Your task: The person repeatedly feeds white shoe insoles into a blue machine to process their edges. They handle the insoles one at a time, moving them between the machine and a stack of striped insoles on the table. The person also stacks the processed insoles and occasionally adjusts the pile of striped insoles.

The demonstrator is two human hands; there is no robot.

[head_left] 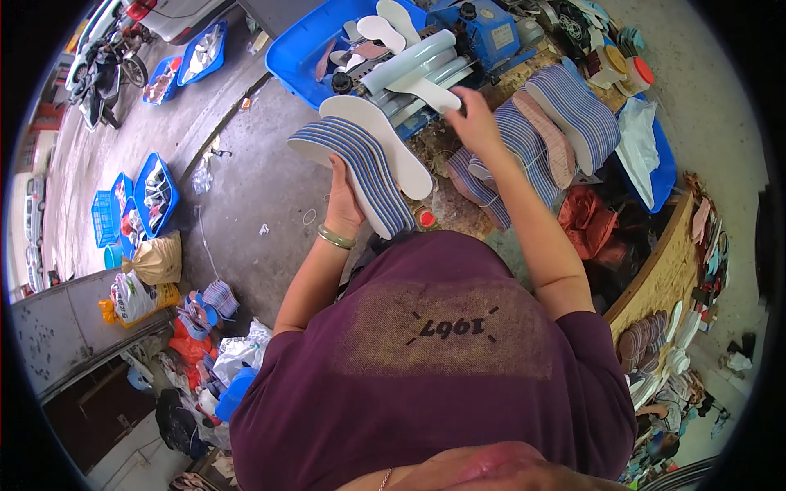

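Note:
A stack of blue-and-white striped insoles (348, 164) tilts in my left hand (345, 204), with the thumb along its near side. One pale insole (381, 146) lies against the far right side of that stack, its face upward. My right hand (477, 123) reaches forward, its fingers closed on the near end of a white insole (426, 88). The far end of this insole lies on the grey rollers (417, 59) of a small blue machine (490, 31). My right fingertips are partly hidden.
Behind the rollers a blue tub (286, 51) holds loose insoles. Tied bundles of striped insoles (573, 114) crowd the bench on the right, near a red-lidded jar (637, 75) and red plastic bag (586, 222). More filled blue trays (157, 194) stand on the floor at left.

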